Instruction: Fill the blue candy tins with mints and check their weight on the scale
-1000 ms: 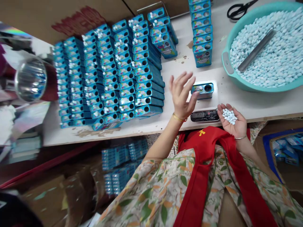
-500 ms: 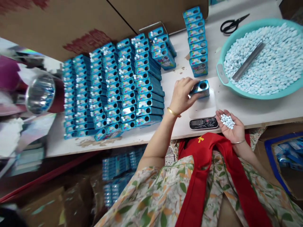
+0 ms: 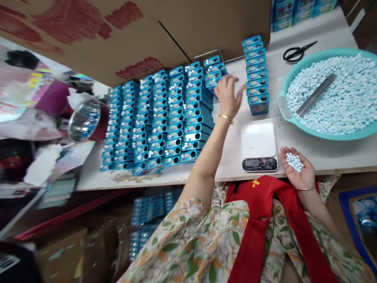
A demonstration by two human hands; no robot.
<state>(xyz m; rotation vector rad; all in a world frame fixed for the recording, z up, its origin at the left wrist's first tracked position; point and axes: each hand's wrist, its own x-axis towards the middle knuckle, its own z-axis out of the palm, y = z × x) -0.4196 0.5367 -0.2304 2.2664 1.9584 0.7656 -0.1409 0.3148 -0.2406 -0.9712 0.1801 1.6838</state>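
My left hand (image 3: 229,96), wearing a gold bracelet, reaches to the front of a short row of blue candy tins (image 3: 212,61). Its thumb stands apart from its fingers, with nothing visible between them; part of that row is hidden behind it. My right hand (image 3: 299,169) lies palm up near the table's front edge, cupping a small heap of pale blue candies (image 3: 294,162). Between the two hands sits a white kitchen scale (image 3: 258,139) with a black display panel and a bare platform. Behind it, another row of tins (image 3: 258,104) with dark round openings stands upright.
Several long rows of tins (image 3: 159,129) fill the table's left half. At right, a turquoise basin (image 3: 283,108) full of candies holds a metal scoop (image 3: 316,94). Black scissors (image 3: 297,53) lie behind it. A cardboard wall (image 3: 212,27) backs the table; a metal bowl (image 3: 85,120) stands far left.
My left hand has lifted the tin off the scale and moved up and left to the short row, its fingers now apart. My right hand still holds the candies. The view has shifted.
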